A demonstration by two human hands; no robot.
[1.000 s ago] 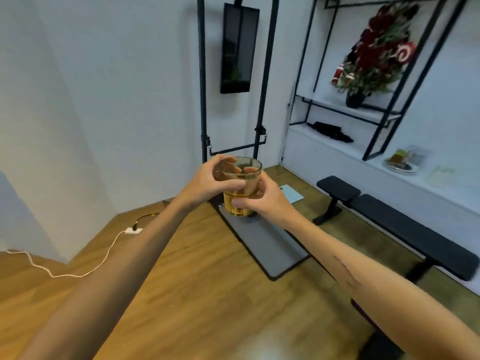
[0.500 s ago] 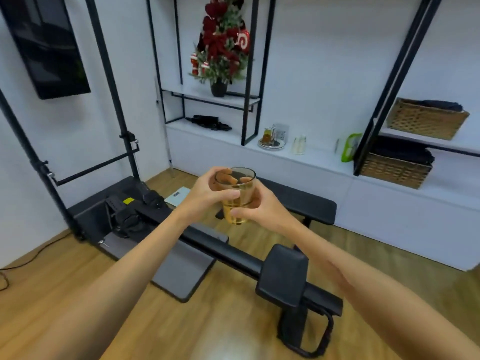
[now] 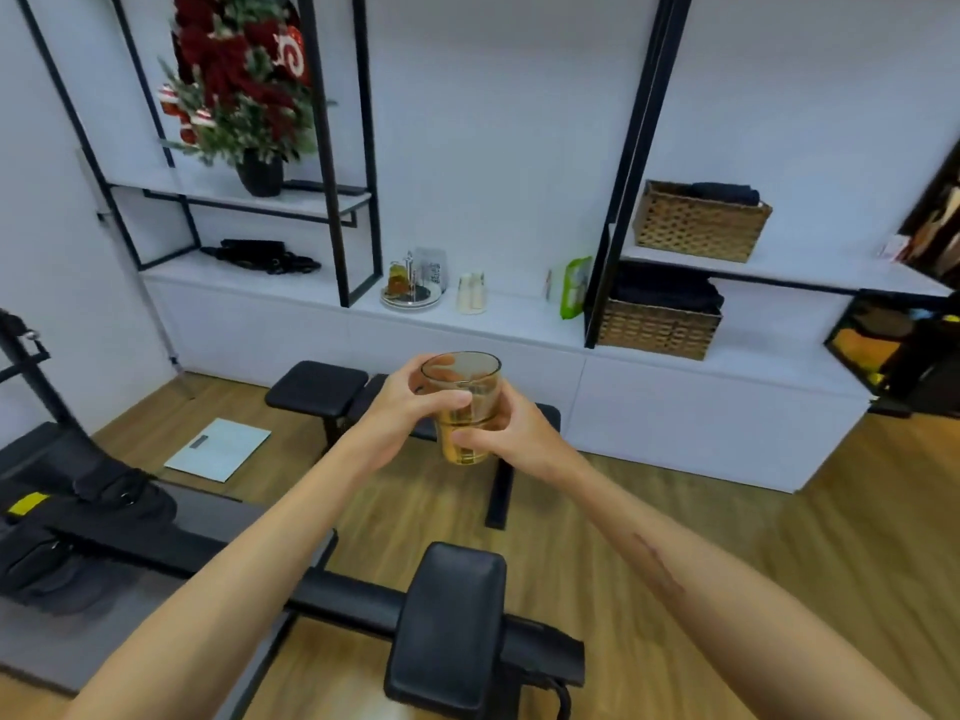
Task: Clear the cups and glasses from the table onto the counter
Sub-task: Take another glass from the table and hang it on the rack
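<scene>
Though half hidden by wrapped fingers, an upright amber glass (image 3: 464,407) between left hand (image 3: 402,407) and right hand (image 3: 511,433).

white counter (image 3: 519,324), plate (image 3: 410,299), green packet (image 3: 575,287), wicker basket (image 3: 657,327)

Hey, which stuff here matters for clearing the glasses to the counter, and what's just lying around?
Belongs to the job:
amber glass, held by left hand and right hand
white counter

Just lying about:
wicker baskets
plant pot
black bench
floor scale
</scene>
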